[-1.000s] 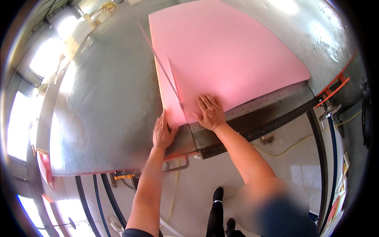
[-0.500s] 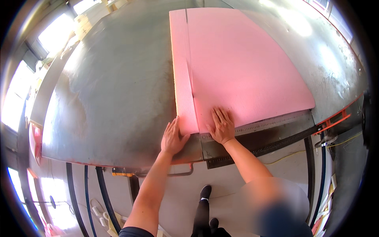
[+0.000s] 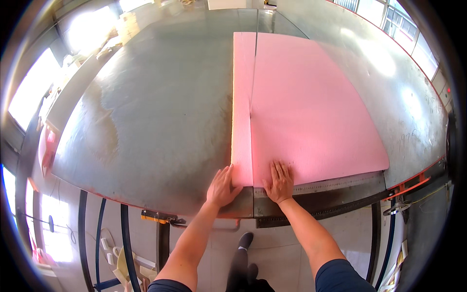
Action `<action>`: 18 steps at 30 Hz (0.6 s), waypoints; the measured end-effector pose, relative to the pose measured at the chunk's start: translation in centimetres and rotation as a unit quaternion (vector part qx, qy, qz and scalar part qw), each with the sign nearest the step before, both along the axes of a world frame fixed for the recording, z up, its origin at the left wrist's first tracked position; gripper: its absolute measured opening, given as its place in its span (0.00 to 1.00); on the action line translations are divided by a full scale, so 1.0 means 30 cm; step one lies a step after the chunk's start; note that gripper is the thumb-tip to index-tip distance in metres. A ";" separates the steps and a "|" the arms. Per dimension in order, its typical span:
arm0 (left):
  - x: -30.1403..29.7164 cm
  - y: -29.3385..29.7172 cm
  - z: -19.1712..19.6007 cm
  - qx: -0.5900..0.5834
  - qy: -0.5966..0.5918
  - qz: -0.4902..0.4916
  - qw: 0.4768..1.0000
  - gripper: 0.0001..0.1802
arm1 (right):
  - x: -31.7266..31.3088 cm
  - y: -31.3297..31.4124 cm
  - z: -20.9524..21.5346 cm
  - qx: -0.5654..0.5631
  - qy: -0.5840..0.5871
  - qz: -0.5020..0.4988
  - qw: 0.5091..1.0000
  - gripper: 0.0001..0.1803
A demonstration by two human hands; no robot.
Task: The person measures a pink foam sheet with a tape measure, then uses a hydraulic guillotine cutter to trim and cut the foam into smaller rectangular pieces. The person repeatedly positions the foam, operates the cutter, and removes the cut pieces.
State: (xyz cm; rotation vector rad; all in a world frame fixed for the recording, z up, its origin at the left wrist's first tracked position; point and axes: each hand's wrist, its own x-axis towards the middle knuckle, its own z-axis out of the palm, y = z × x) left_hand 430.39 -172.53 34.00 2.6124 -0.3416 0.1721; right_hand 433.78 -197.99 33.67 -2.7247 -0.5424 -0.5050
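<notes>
A large pink foam board (image 3: 311,107) lies flat on a grey metal table (image 3: 155,112). A straight cut line runs down it and separates a narrow pink strip (image 3: 242,107) on the left from the wide part. My left hand (image 3: 223,186) rests flat at the near left corner of the strip, fingers spread. My right hand (image 3: 279,181) presses flat on the near edge of the wide part, just right of the cut. Neither hand grips anything.
A dark metal ruler bar (image 3: 331,192) runs along the table's near edge under the board. An orange-handled clamp (image 3: 158,216) hangs below the edge at left. Orange brackets (image 3: 413,185) sit at the near right corner. My shoes (image 3: 245,241) show on the floor below.
The board now appears square and straight ahead instead of angled to the right. Both hands stay flat at its near edge, now on either side of the cut line.
</notes>
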 end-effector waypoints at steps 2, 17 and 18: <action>-0.003 -0.009 0.014 -0.002 -0.005 0.000 1.000 0.46 | -0.003 -0.006 0.003 0.000 -0.005 0.001 1.000 0.37; -0.179 -0.035 0.073 -0.021 -0.017 0.011 1.000 0.46 | -0.177 -0.029 0.010 -0.010 0.018 0.011 1.000 0.37; -0.184 -0.025 0.067 -0.017 -0.010 0.007 1.000 0.47 | -0.179 -0.026 0.014 -0.012 0.016 0.013 1.000 0.37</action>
